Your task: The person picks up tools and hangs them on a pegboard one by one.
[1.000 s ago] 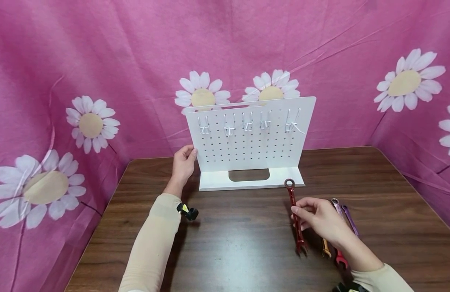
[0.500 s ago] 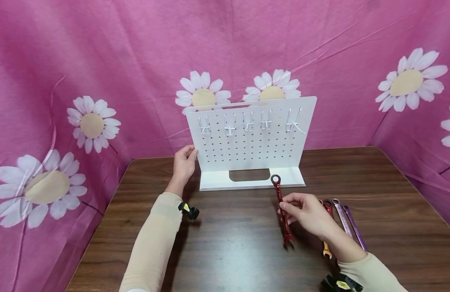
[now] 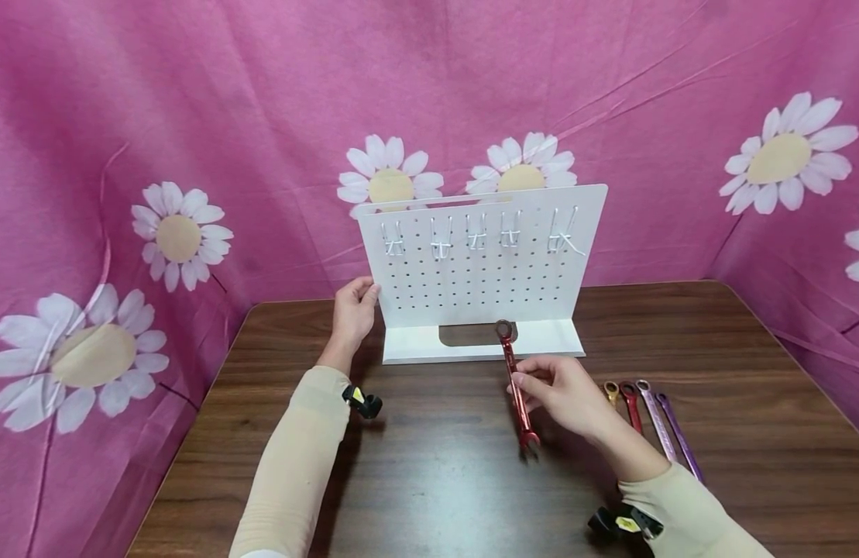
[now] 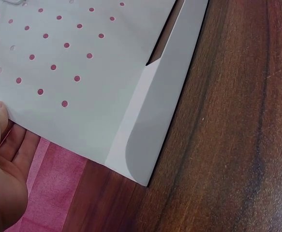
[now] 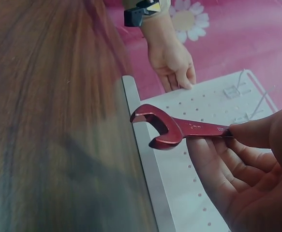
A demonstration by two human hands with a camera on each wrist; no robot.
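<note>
My right hand pinches a dark red combination wrench between thumb and fingers. Its ring end points up toward the white pegboard and overlaps the base slot in the head view. In the right wrist view, the open-jaw end of this wrench sticks out beyond the fingers. My left hand grips the pegboard's left edge, thumb at the front and fingers behind. Several wire hooks are set in a row across the board's upper part.
To the right on the brown table lie more wrenches side by side: a gold one, a red one, a silver one and a purple one. A pink flowered cloth hangs behind and at both sides.
My right hand has carried the red wrench left and slightly upward, toward the pegboard, uncovering the other wrenches. My left hand stays at the board's edge.
</note>
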